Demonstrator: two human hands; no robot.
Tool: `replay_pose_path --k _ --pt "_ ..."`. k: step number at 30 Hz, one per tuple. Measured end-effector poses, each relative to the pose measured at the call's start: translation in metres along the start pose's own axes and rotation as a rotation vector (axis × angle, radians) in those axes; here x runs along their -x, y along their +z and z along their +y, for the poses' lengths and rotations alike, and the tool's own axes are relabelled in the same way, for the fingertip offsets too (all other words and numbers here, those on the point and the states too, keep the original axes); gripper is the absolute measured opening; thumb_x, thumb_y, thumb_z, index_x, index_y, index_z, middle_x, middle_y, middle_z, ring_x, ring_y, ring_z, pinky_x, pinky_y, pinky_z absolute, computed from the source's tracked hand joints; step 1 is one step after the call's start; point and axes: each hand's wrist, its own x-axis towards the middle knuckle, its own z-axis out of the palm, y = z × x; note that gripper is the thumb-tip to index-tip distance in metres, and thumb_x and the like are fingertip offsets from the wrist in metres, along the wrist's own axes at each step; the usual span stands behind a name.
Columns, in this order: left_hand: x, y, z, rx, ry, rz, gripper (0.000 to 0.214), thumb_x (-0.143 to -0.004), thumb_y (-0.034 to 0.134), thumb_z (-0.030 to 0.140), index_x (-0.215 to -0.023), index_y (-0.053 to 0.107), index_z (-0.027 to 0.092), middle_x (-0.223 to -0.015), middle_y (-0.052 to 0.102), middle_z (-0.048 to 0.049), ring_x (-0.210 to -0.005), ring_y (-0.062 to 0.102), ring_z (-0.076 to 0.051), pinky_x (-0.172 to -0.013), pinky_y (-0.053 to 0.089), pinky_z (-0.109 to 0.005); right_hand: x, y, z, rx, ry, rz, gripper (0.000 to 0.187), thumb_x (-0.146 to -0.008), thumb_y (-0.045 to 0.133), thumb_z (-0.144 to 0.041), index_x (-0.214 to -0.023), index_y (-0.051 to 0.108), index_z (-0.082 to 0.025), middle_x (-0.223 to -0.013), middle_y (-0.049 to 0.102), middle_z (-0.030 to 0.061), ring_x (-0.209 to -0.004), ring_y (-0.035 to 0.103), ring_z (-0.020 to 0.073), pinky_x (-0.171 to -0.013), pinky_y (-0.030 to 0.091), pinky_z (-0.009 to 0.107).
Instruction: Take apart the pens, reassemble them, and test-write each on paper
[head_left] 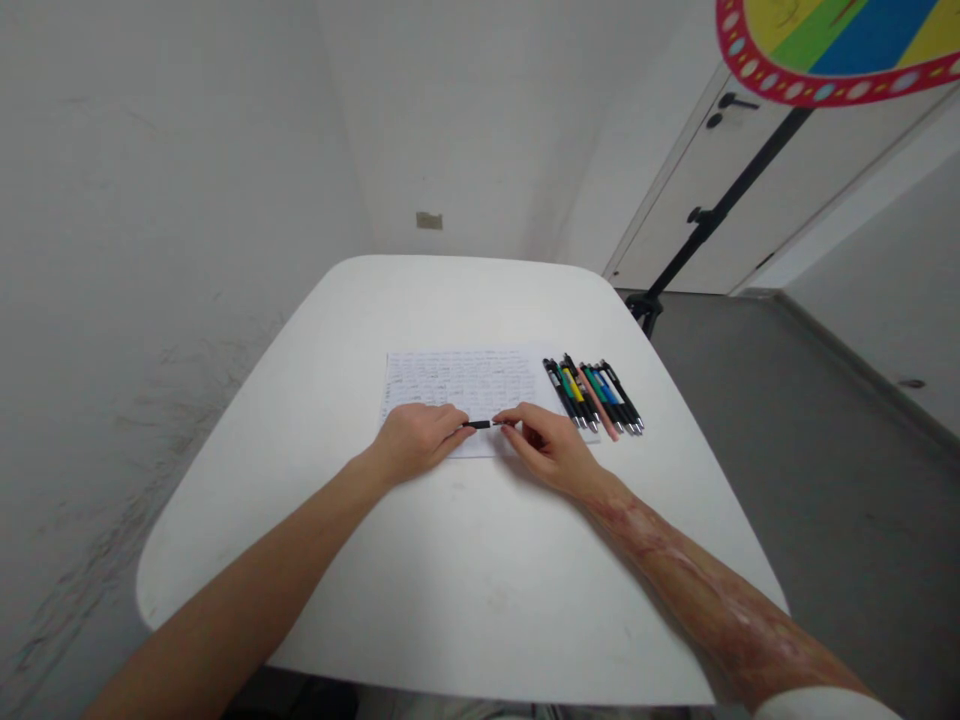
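My left hand (420,438) is closed around a black pen (478,425), whose barrel sticks out from the fingertips toward the right. At the pen's far end, my right hand (546,440) pinches a small thin part with thumb and fingertips. It cannot be made out whether that part is joined to the barrel or apart from it. Both hands are over the lower part of a white paper sheet (461,375) covered in rows of small writing. Right of my right hand lies a row of several pens (592,395), mostly black, with green, yellow, blue and pink among them.
The white table (465,590) has rounded corners and meets pale walls at the back and left. Beyond its right side, a black stand (705,225) carries a colourful wheel (847,50) before a white door (795,190).
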Motion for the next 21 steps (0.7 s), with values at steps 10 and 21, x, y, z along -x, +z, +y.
replay_pose_path --k 10,21 --pt "0.001 0.001 -0.002 0.01 -0.035 -0.033 0.041 -0.12 0.041 0.043 -0.104 0.07 0.019 -0.084 0.077 -0.0018 -0.069 0.071 -0.015 -0.064 0.046 -0.031 -0.002 -0.001 0.004 -0.044 -0.095 0.03 0.027 -0.111 0.058 -0.022 -0.131 0.075 -0.026 -0.099 0.073 0.0055 -0.078 0.065 0.017 -0.068 0.051 0.031" --pt "0.001 -0.001 -0.005 -0.034 -0.131 0.016 0.041 -0.119 0.042 0.044 -0.104 0.071 0.018 -0.087 0.076 -0.0045 -0.072 0.07 -0.016 -0.066 0.047 -0.03 -0.002 0.003 0.018 0.046 0.181 0.248 0.012 -0.102 0.073 -0.036 -0.105 0.073 -0.024 -0.087 0.074 0.003 -0.066 0.06 0.0166 -0.061 0.051 0.031"
